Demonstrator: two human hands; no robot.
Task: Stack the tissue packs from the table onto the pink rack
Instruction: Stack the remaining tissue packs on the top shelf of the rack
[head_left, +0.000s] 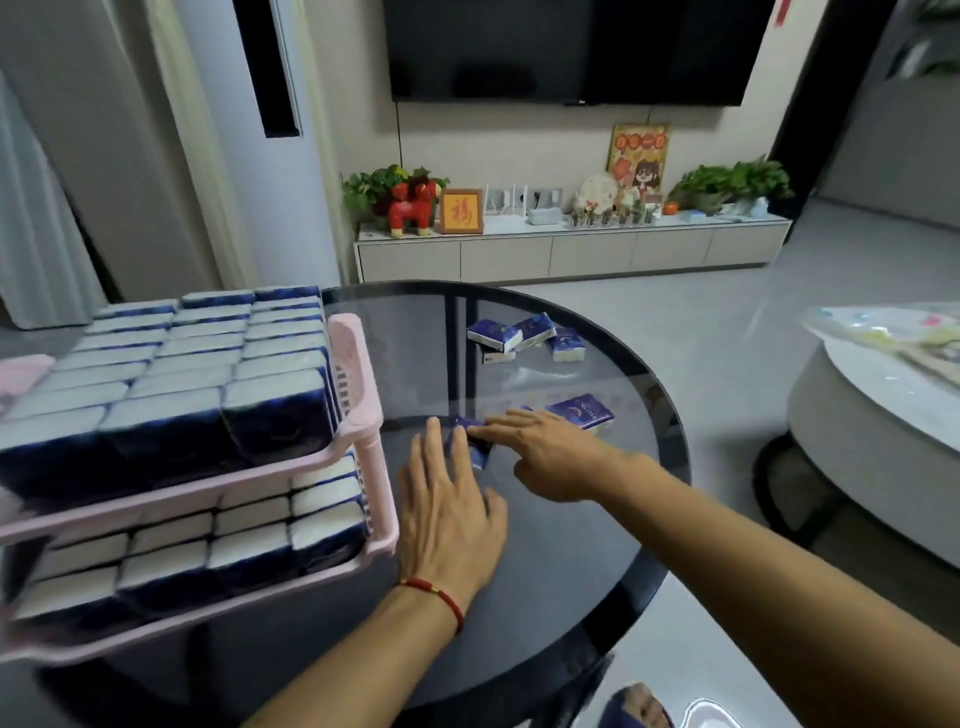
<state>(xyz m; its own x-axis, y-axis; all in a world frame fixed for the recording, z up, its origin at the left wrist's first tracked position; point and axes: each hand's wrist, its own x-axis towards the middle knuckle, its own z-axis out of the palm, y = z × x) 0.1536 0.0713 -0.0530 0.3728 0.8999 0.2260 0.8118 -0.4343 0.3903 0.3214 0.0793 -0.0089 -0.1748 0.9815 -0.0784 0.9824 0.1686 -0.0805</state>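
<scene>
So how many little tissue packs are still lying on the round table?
6 that I can see: four in a far cluster, one by the right hand, one between both hands. The hands may hide more.

— How was the light?

— Soft and even, fairly dim, with a cool grey cast. Pale sheen lay on the glass table (545, 322) beyond the fingertips of the right hand (550, 457), and a duller reflection sat just ahead of the left hand (447, 514).

— Any shadows?

— Faint ones only, under both palms (nothing hard-edged).

— And sharpness?

— Poor. The pink rack (358, 395), left of the left hand's fingers, was smeared by motion, and its tissue packs (171, 364) blurred into blue and white bands. Both hands were soft too.

— Distortion?

— Strong wide-angle bending: the curtains and walls far from the fingers bowed outward at the edges.
</scene>
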